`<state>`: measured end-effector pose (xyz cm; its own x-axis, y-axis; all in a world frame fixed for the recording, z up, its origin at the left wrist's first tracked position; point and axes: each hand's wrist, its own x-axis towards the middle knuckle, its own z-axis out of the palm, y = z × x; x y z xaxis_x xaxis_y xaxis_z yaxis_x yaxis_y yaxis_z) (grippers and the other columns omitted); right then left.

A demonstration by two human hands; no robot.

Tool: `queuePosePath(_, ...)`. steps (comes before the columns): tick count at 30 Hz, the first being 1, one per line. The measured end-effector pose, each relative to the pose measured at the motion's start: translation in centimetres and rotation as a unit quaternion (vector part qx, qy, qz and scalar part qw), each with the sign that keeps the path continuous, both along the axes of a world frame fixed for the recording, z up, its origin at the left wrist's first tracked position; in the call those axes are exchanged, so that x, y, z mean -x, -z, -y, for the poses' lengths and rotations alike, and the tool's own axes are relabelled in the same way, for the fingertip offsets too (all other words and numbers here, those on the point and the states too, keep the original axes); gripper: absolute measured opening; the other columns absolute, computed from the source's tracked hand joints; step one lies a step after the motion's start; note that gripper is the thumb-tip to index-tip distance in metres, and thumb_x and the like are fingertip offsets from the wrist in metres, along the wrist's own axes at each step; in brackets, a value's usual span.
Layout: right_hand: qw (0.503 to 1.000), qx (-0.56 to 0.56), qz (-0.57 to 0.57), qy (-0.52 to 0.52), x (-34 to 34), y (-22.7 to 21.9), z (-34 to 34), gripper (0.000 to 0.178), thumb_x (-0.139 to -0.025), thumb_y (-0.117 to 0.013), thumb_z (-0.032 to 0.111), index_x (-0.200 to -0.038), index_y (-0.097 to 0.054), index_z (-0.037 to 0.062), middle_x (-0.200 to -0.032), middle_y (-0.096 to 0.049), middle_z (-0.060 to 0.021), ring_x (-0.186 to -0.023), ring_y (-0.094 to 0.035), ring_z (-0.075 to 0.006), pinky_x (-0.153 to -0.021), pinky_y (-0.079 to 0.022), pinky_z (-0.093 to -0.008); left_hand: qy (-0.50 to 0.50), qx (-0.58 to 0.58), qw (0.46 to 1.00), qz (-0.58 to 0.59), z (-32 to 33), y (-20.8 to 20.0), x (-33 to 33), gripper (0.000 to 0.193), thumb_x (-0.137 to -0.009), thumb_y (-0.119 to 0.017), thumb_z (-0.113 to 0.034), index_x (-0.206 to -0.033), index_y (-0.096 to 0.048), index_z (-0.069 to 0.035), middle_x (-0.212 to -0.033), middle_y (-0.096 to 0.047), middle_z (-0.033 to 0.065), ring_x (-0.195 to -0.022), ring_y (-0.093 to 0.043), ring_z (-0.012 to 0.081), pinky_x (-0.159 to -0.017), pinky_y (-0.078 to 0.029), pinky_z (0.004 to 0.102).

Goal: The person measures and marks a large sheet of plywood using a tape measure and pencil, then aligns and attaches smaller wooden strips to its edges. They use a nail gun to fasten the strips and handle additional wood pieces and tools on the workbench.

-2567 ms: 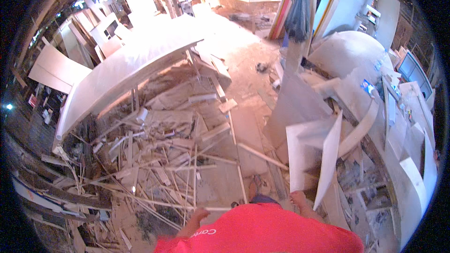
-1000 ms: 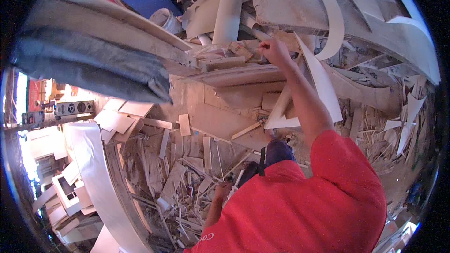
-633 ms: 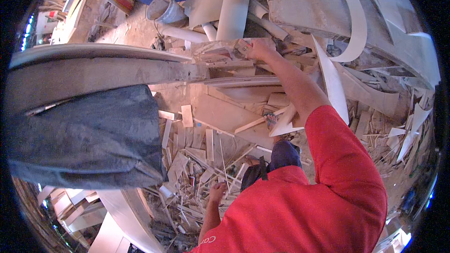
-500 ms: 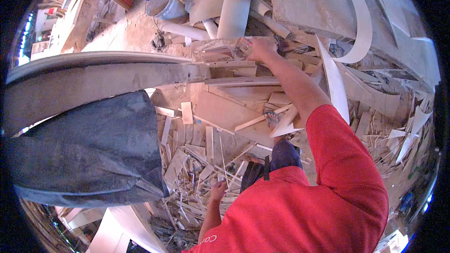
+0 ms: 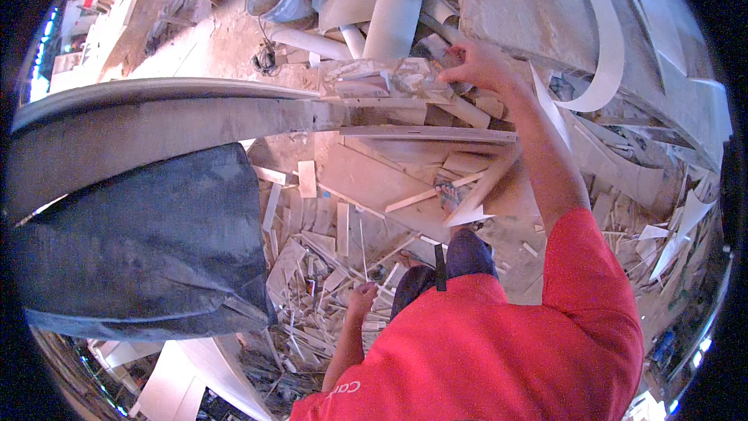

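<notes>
My right hand (image 5: 485,68) reaches over the far end of a cluttered narrow wooden ledge. Its thumb and fingers are curved and apart, with nothing visible between them. Just left of it lie small dusty items (image 5: 413,67), too blurred to name, and a flat pale packet or card (image 5: 365,84). Low in the middle, my left hand (image 5: 361,298) is closed beside my body. A thin pale wooden strip (image 5: 363,253) rises from its fingers and appears to be held there.
A long curved panel (image 5: 171,125) runs in from the left above a dark draped sheet (image 5: 148,249). Wood scraps (image 5: 312,296) litter the floor around my feet. Beyond the ledge stand a bucket (image 5: 280,0) and rolled sheets (image 5: 397,4). A pale board (image 5: 514,12) leans at upper right.
My right hand has moved right, away from the small items on the ledge, and its fingers have spread. My left hand has risen slightly with the thin strip.
</notes>
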<state>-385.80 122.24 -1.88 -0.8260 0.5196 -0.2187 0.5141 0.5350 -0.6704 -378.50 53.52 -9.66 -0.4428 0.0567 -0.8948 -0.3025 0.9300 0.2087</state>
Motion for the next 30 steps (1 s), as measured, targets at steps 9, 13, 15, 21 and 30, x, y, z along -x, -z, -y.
queuePosePath(9, 0.994, 0.033, 0.012, 0.102, -11.8, -11.2, 9.5, 0.064, -0.065, -0.089, 0.038, -0.114, -0.069, 0.0010, -0.092, -0.071, -0.0117, -0.082, -0.067, -0.0204, -0.077, -0.052, -0.0341, 0.186, -0.243, 0.950, -0.067, -17.5, -0.2, 4.3, 0.043, -0.097, -0.065, -0.034, -0.119, -0.068, 0.003, -0.108, -0.073, 0.0125, -0.102, -0.067, 0.0180, -0.091, -0.051, 0.0339)
queuePosePath(13, 0.955, 0.258, -0.049, 0.139, -16.3, -4.0, 19.0, 0.061, -0.072, -0.087, 0.036, -0.117, -0.066, -0.0007, -0.094, -0.071, -0.0092, -0.078, -0.067, -0.0195, -0.069, -0.054, -0.0333, -0.139, -0.399, 0.901, 0.102, -26.6, -6.6, 3.8, 0.063, -0.100, -0.056, -0.052, -0.130, -0.060, 0.003, -0.122, -0.068, 0.0127, -0.108, -0.067, 0.0255, -0.097, -0.050, 0.0401)
queuePosePath(15, 0.684, 0.674, -0.114, 0.256, -17.6, -2.6, 24.7, 0.056, -0.076, -0.085, 0.033, -0.117, -0.065, 0.0000, -0.094, -0.071, -0.0073, -0.077, -0.067, -0.0184, -0.067, -0.055, -0.0342, -0.249, -0.416, 0.857, 0.174, -28.1, -7.6, 3.5, 0.067, -0.099, -0.054, -0.057, -0.131, -0.059, 0.002, -0.121, -0.067, 0.0101, -0.103, -0.068, 0.0256, -0.095, -0.051, 0.0413)
queuePosePath(21, 0.959, 0.240, -0.018, 0.149, -20.0, -2.4, 35.9, 0.055, -0.078, -0.080, 0.042, -0.111, -0.068, 0.0012, -0.091, -0.073, -0.0105, -0.081, -0.071, -0.0273, -0.074, -0.056, -0.0394, -0.146, -0.448, 0.853, 0.225, -24.2, -9.3, 0.3, 0.044, -0.101, -0.056, -0.044, -0.124, -0.056, -0.006, -0.108, -0.067, 0.0079, -0.087, -0.067, 0.0233, -0.075, -0.056, 0.0406)
queuePosePath(30, 0.970, 0.094, -0.093, 0.202, -31.3, -6.2, 48.2, 0.052, -0.077, -0.078, 0.041, -0.116, -0.070, 0.0077, -0.083, -0.071, -0.0164, -0.077, -0.071, -0.0323, -0.072, -0.054, -0.0414, -0.120, -0.428, 0.813, 0.376, -13.1, -11.9, -7.9, 0.040, -0.102, -0.045, -0.033, -0.130, -0.055, -0.006, -0.115, -0.068, 0.0120, -0.099, -0.069, 0.0268, -0.088, -0.057, 0.0438)
